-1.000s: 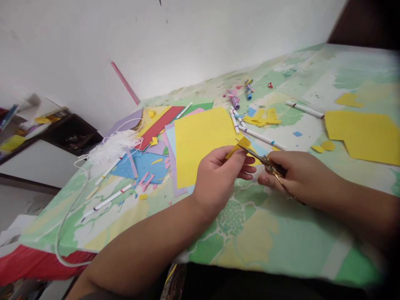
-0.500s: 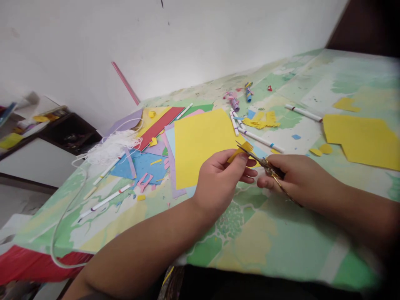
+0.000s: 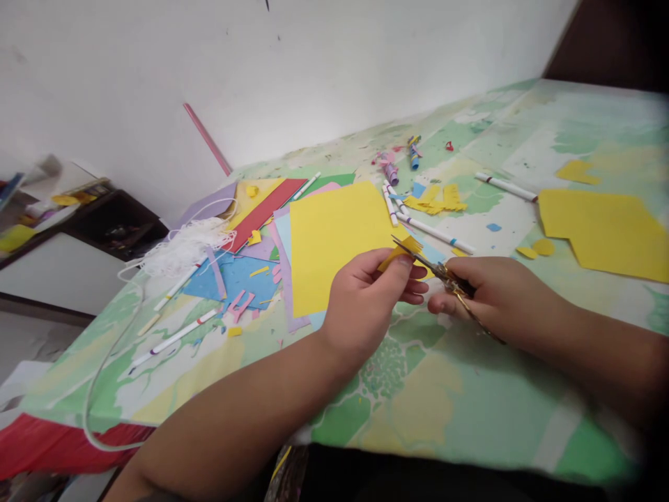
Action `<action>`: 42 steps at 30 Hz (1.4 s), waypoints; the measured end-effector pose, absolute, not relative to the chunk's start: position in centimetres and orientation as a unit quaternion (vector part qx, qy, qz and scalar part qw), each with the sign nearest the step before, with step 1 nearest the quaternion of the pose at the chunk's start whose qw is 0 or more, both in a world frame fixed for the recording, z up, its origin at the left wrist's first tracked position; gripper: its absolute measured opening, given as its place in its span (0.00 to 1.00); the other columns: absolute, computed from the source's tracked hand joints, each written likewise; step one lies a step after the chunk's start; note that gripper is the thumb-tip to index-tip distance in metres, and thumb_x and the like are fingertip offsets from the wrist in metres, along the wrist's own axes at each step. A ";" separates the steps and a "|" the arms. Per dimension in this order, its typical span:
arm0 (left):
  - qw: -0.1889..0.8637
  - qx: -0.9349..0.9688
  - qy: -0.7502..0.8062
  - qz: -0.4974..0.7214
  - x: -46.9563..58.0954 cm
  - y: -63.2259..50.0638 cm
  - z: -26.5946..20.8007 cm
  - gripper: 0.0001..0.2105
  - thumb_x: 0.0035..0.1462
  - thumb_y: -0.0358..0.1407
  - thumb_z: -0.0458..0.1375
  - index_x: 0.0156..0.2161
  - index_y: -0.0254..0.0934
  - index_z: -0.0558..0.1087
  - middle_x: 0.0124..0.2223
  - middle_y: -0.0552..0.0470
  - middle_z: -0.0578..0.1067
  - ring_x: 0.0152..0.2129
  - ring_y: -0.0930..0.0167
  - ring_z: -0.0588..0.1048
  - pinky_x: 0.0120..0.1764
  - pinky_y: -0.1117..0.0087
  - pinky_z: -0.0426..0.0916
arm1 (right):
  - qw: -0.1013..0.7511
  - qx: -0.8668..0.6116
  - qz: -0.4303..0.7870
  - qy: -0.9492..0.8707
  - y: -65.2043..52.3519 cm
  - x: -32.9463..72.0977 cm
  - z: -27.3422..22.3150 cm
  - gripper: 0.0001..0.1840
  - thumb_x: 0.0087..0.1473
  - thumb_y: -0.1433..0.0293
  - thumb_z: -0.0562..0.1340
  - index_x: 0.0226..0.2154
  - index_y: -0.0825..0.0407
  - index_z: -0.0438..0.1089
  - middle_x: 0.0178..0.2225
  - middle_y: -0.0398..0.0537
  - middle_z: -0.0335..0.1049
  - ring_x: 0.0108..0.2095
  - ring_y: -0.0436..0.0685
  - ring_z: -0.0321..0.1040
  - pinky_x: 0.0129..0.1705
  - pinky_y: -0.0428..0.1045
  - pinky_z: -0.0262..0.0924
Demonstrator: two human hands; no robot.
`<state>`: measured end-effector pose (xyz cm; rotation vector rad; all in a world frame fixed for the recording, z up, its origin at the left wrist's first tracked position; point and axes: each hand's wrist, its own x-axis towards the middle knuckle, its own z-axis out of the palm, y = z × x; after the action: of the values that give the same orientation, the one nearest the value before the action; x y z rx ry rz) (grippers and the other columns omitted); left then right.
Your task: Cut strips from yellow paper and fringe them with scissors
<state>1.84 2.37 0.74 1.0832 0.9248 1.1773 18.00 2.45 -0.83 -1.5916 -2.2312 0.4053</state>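
A yellow strip (image 3: 393,258) was pinched by the left hand (image 3: 366,296) — thumb (image 3: 393,277) against fingers (image 3: 415,286) — and scissors (image 3: 449,280) were gripped in the right hand (image 3: 502,296), blades (image 3: 424,261) at the strip. Both were held inward of the surface's (image 3: 433,411) near edge; white string (image 3: 182,244) was heaped by its left edge.

Paper stack (image 3: 334,244) left of scissors (image 3: 447,279)
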 end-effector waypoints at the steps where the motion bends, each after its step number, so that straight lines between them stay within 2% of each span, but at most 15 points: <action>1: 0.603 0.468 0.398 0.509 1.8 2.4 0.7 0.06 0.48 0.37 0.58 0.28 0.35 0.72 0.24 0.54 0.73 0.19 0.77 0.72 0.25 0.74 0.69 | 0.186 -0.565 0.143 -0.791 2.4 18.0 -0.8 0.26 0.45 0.45 0.52 0.16 0.50 0.54 0.15 0.41 0.57 0.18 0.50 0.54 0.19 0.44 0.44; 17: 0.641 0.435 0.377 0.508 1.8 2.5 1.2 0.04 0.47 0.33 0.58 0.27 0.33 0.71 0.23 0.54 0.74 0.19 0.76 0.73 0.23 0.76 0.70 | 0.189 -0.574 0.133 -0.786 2.7 18.1 -1.0 0.26 0.45 0.46 0.52 0.15 0.50 0.53 0.14 0.41 0.55 0.18 0.49 0.52 0.19 0.45 0.43; 24: 0.648 0.432 0.382 0.497 1.7 2.7 1.0 0.06 0.47 0.35 0.59 0.26 0.32 0.71 0.23 0.54 0.74 0.19 0.76 0.73 0.23 0.76 0.70 | 0.196 -0.582 0.134 -0.778 2.8 18.2 -1.1 0.26 0.45 0.46 0.52 0.15 0.50 0.51 0.14 0.40 0.54 0.17 0.49 0.51 0.19 0.44 0.43; 30: 0.623 0.427 0.398 0.520 1.7 2.7 1.1 0.07 0.47 0.36 0.58 0.26 0.33 0.70 0.22 0.54 0.73 0.18 0.77 0.72 0.23 0.75 0.69 | 0.202 -0.572 0.136 -0.783 2.4 18.0 -0.8 0.25 0.45 0.47 0.54 0.15 0.50 0.50 0.14 0.39 0.51 0.17 0.48 0.50 0.19 0.44 0.43; 42: 0.618 0.442 0.397 0.516 1.9 2.4 1.1 0.07 0.48 0.36 0.57 0.26 0.34 0.71 0.22 0.55 0.73 0.18 0.77 0.72 0.24 0.74 0.69 | 0.198 -0.558 0.164 -0.789 2.3 18.0 -0.7 0.24 0.45 0.48 0.54 0.16 0.50 0.52 0.15 0.40 0.53 0.18 0.49 0.51 0.19 0.45 0.44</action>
<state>1.91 2.40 1.07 1.0164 0.9130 1.1879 18.03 2.27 -0.66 -1.5598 -2.2081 0.4590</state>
